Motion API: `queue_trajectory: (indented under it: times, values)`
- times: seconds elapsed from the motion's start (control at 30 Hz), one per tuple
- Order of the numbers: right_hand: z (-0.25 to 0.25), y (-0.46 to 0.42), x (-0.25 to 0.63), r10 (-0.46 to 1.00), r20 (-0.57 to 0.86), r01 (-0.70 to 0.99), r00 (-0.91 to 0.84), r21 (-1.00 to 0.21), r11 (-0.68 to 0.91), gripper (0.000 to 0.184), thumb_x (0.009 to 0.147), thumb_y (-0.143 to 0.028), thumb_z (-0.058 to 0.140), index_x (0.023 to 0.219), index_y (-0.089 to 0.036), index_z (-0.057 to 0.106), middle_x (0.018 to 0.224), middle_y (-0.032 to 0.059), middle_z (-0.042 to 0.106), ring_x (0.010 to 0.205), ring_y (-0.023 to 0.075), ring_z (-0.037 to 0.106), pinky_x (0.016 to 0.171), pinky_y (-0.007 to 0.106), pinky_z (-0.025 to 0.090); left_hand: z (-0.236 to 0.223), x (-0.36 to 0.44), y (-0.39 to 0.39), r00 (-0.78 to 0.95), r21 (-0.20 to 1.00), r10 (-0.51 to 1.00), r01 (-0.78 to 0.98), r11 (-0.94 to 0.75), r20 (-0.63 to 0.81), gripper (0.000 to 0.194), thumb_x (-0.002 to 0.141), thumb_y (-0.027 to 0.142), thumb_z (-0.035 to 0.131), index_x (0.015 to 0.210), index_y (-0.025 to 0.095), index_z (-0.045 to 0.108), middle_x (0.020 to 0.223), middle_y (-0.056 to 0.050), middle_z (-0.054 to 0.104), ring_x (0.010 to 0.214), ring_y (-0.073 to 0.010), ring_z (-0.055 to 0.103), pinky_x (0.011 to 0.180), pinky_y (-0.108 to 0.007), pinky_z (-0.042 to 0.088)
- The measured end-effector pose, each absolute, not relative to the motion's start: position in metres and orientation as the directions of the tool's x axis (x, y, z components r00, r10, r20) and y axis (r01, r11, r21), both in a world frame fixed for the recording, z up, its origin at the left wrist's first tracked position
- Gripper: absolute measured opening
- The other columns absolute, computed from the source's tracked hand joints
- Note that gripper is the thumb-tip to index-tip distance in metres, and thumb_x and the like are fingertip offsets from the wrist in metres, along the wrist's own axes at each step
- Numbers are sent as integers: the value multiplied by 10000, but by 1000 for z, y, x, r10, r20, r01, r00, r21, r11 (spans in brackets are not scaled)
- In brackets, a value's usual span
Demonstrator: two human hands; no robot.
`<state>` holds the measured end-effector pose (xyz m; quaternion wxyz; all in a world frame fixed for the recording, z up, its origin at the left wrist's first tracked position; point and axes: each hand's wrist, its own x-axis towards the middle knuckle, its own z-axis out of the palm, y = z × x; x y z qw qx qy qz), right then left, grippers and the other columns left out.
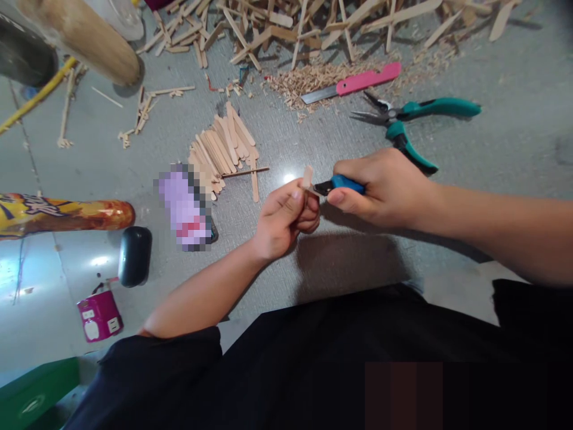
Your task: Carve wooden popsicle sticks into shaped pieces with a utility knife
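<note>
My left hand (286, 215) pinches a short wooden craft stick (308, 177) between thumb and fingers. My right hand (376, 188) is wrapped around a blue-and-black hand tool (342, 184), its metal tip at the stick by my left fingertips. Most of the tool is hidden in the palm, so its exact kind is unclear. Beyond my left hand lies a loose pile of craft sticks (219, 146). Teal-handled needle-nose pliers (396, 116) lie spread on the table past my right hand. Near them is a pink-handled cutter knife (358, 82) with its blade out.
Cut wood bits (290, 80) and a tangle of craft sticks (322, 27) cover the far side. At left are a blurred purple object (185, 206), a dark rounded case (135, 255), a yellow snack tube (67, 216), a magenta plug adapter (99, 315) and a wooden cylinder (96, 45).
</note>
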<state>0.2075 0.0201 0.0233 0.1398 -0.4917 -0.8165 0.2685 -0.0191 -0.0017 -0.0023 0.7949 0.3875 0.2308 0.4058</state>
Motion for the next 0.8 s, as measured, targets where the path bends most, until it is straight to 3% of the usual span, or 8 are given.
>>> queue_trajectory:
  times: [0.2, 0.33, 0.5, 0.67, 0.8]
  values:
    - [26, 24, 212, 890, 18, 719, -456, -581, 381, 712, 1044, -929, 323, 754, -283, 396, 605, 19, 452, 589, 216, 405, 667, 402, 210, 2, -18, 0, 482, 760, 859, -488, 429, -175, 488, 1007, 598, 853, 878, 202, 598, 612, 123, 285, 488, -47, 219, 514, -195, 305]
    - [27, 20, 211, 882, -4, 735, -471, -555, 390, 747, 1029, -955, 266, 770, -290, 484, 615, 46, 533, 596, 244, 474, 660, 407, 231, 0, -16, -2, 443, 752, 875, -506, 423, -195, 506, 1019, 580, 845, 863, 220, 525, 609, 131, 286, 476, -47, 225, 504, -185, 304]
    - [31, 21, 207, 897, -21, 809, -441, -441, 388, 842, 1042, -968, 182, 838, -276, 617, 746, 105, 724, 681, 285, 635, 644, 402, 227, 1, -16, -2, 479, 751, 866, -518, 409, -141, 474, 1050, 574, 804, 879, 218, 542, 593, 136, 278, 458, -43, 197, 490, -181, 284]
    - [31, 23, 206, 903, -16, 833, -430, -392, 390, 946, 997, -1028, 157, 895, -243, 675, 797, 133, 759, 703, 289, 666, 629, 393, 226, 0, -16, -3, 482, 733, 861, -526, 432, -161, 478, 1051, 577, 800, 873, 211, 550, 599, 130, 285, 452, -39, 206, 496, -180, 292]
    - [33, 19, 207, 908, -13, 850, -419, -359, 387, 913, 1033, -999, 222, 973, -232, 713, 906, 160, 805, 761, 309, 695, 641, 411, 261, -2, -16, -3, 488, 737, 861, -528, 422, -143, 465, 1069, 561, 779, 873, 214, 539, 596, 132, 291, 453, -37, 198, 502, -182, 295]
